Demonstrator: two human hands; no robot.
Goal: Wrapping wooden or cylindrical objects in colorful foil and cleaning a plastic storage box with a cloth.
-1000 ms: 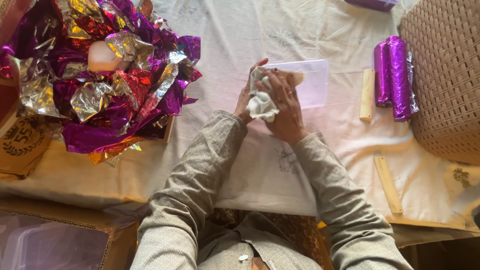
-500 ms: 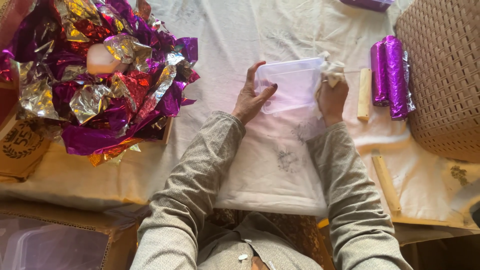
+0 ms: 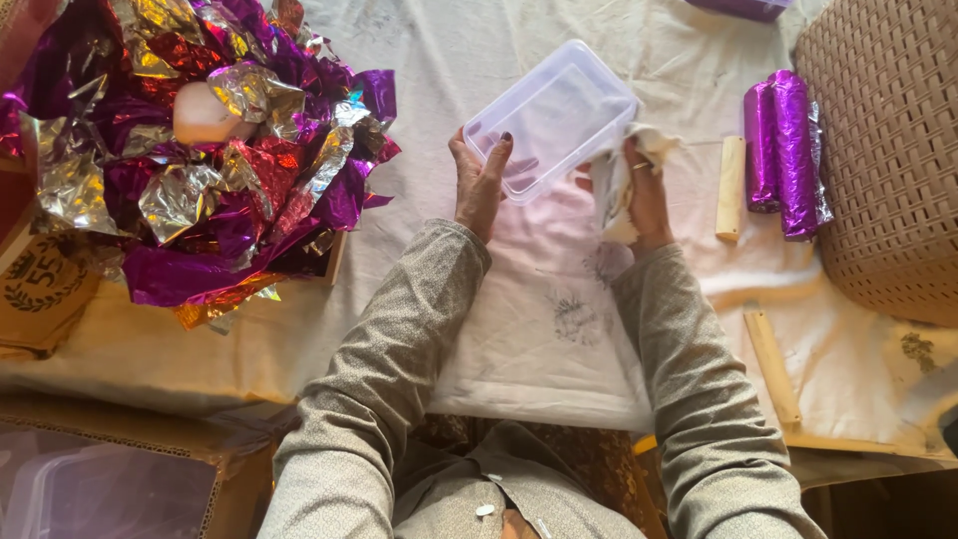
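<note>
— Gripping what, the left hand?
— It's clasping the clear plastic container, tilted above the white cloth.
— The right hand?
— Closed around a crumpled white rag, seemingly touching the container's edge.

Clear smooth plastic container, soft white cloth, possibly cotton, glossy foil

My count across the table, kind by kind

I see two hands, the left hand and right hand, on one clear plastic container at upper centre, with one white cloth. Right of frame: two purple foil rolls side by side, a third at the top edge, two wooden sticks, one wicker basket. Upper left: one heap of foil wrappers.
</note>
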